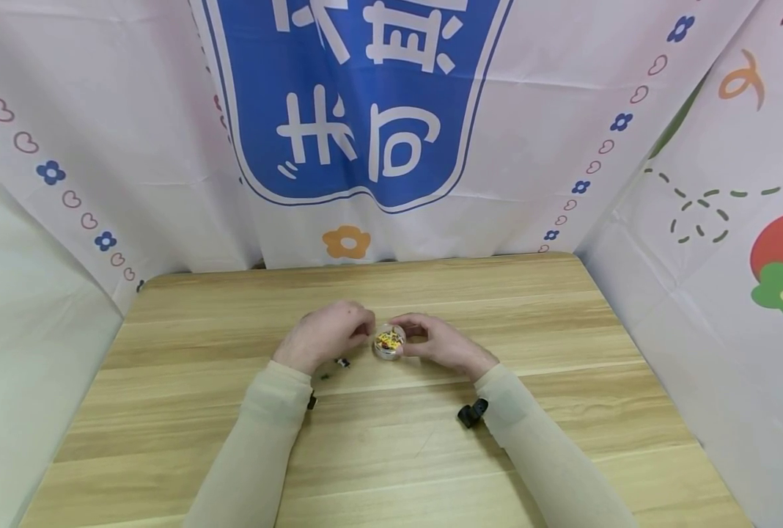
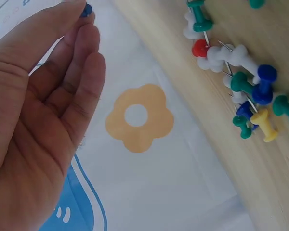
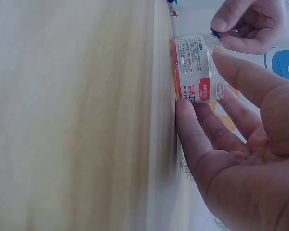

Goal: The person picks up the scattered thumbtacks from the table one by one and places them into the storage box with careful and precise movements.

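Observation:
My left hand (image 1: 328, 334) pinches a blue push pin (image 2: 87, 10) between thumb and fingertip, just left of a small clear jar (image 1: 386, 355). In the right wrist view that pin is beside the jar's open, threaded mouth. My right hand (image 1: 443, 345) holds the jar from the right, its fingers and thumb around the side. The jar (image 3: 192, 67) stands upright on the table and carries a printed label with a red patch. Yellow and other coloured pins (image 1: 389, 339) show inside it. Loose push pins (image 2: 262, 84) in green, white, blue, red and yellow lie near my left hand.
The wooden table (image 1: 391, 455) runs back to a white printed cloth (image 1: 523, 147) hanging behind it. Another white cloth (image 1: 728, 293) hangs along the right side. A small dark device (image 1: 473, 413) sits at my right wrist.

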Demonstrator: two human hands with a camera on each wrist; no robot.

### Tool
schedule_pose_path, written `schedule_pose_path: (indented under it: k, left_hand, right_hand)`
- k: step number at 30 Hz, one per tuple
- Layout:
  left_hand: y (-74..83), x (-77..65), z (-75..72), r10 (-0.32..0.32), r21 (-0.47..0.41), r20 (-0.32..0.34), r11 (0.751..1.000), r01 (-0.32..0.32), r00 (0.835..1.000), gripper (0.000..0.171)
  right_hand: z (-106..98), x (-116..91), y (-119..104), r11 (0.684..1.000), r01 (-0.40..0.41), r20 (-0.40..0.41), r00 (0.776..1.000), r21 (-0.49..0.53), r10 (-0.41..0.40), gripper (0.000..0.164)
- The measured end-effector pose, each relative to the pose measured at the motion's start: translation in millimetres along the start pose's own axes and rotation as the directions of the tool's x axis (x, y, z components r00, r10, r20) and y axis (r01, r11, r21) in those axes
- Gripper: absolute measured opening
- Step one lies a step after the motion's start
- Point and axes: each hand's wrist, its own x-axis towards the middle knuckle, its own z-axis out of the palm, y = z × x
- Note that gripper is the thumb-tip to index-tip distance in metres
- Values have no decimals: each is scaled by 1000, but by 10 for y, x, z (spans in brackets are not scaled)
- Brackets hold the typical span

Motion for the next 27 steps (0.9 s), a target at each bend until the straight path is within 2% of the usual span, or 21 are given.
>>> schedule_pose_path:
  k: [5,16,24,27]
  left_hand:
    - [35,21,-8,34,10,-45,999,-33,998,6]
    - [118,84,57,108,32,-66,994,-106,992,9]
    - [163,108,79,125,50,-80,991,-121,989,11]
    - [153,103,71,122,30,-85,992,-120,989,12]
  right_hand:
    - [-6,-4,1,1000,-1,-8,1000,-5,1,58]
    - [-4,1,8,1000,9,-7,1000,4,-9,57]
    - [3,1,6,1000,2,-14,1000,-17,-2,57]
    - [6,4,2,1000,6,-15,1000,-14,-6,57]
